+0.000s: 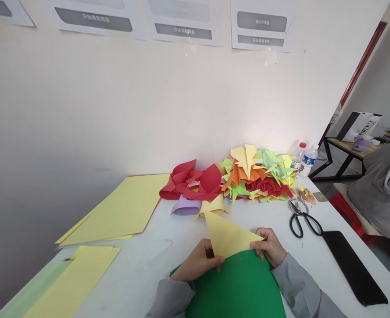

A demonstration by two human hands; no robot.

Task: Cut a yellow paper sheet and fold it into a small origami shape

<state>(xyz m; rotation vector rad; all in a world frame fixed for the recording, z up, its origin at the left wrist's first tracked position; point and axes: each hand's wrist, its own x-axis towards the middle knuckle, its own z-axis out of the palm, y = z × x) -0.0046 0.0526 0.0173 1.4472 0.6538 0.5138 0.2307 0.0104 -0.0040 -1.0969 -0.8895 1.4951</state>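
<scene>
A folded yellow paper triangle (228,235) is held up between both hands, above a green sheet (238,287) at the table's near side. My left hand (200,259) pinches its lower left corner, thumb in front. At the right corner, my right hand (270,246) grips the paper between thumb and fingers. Just beyond the triangle lie a rolled yellow paper piece (216,204) and a rolled purple one (185,206).
Large yellow sheets (115,210) and paper strips (72,278) lie left. At the back are red paper pieces (210,181) and a pile of folded paper (261,176). Scissors (302,216), a black flat object (354,265) and plastic bottles (307,162) are right. A person (380,190) sits beyond.
</scene>
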